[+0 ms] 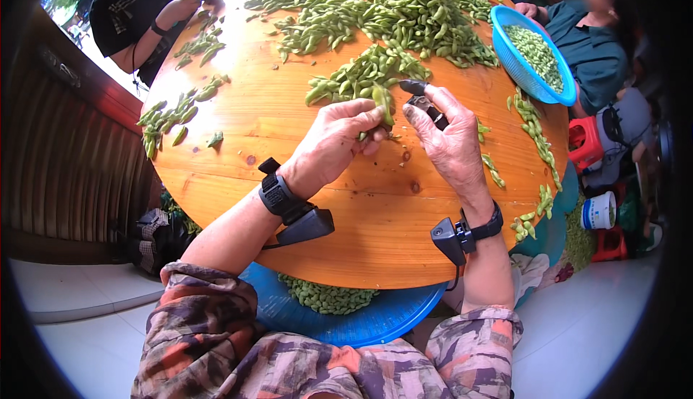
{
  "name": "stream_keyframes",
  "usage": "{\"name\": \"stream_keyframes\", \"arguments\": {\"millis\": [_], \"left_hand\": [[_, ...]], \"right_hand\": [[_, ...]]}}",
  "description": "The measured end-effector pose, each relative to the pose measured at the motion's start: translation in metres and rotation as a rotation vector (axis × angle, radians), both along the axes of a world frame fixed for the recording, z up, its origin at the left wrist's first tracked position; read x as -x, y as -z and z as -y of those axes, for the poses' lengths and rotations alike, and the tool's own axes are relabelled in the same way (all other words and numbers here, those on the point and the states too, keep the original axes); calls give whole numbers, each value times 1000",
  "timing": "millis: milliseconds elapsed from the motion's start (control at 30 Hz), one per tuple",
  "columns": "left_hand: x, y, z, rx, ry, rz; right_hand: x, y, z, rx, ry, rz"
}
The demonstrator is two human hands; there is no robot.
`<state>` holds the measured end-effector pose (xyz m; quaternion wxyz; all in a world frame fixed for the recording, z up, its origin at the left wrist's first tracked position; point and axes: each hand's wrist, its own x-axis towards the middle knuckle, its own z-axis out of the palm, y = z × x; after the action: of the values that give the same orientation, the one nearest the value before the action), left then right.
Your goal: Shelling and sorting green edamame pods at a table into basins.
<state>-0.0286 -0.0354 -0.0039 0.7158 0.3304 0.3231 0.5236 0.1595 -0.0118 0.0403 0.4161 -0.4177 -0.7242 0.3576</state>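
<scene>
A plump green soybean pod sticks up from my left hand, pinched between thumb and forefinger. To its right, apart from the pod, is my right hand, its fingers curled. Dark coverings wrap some of its fingertips, and a small dark item shows between thumb and fingers; its kind is unclear. Just beyond both hands lies a small heap of pods on the round wooden table. A black strapped device sits on each of my wrists.
A large pod pile covers the table's far side. Loose pods lie left, others right. One person holds a blue basket of shelled beans; another works at far left. Below the near edge sits a blue basin with beans.
</scene>
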Motion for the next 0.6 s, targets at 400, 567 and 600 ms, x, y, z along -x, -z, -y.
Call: {"name": "stream_keyframes", "arguments": {"millis": [400,567,600], "left_hand": [[-5,8,-2,25,-62,252],[0,10,-2,-35,41,286],[-1,9,-2,-17,32,280]], "right_hand": [[6,7,3,-81,-1,68],[7,4,4,-14,35,37],[6,3,4,3,34,47]]}}
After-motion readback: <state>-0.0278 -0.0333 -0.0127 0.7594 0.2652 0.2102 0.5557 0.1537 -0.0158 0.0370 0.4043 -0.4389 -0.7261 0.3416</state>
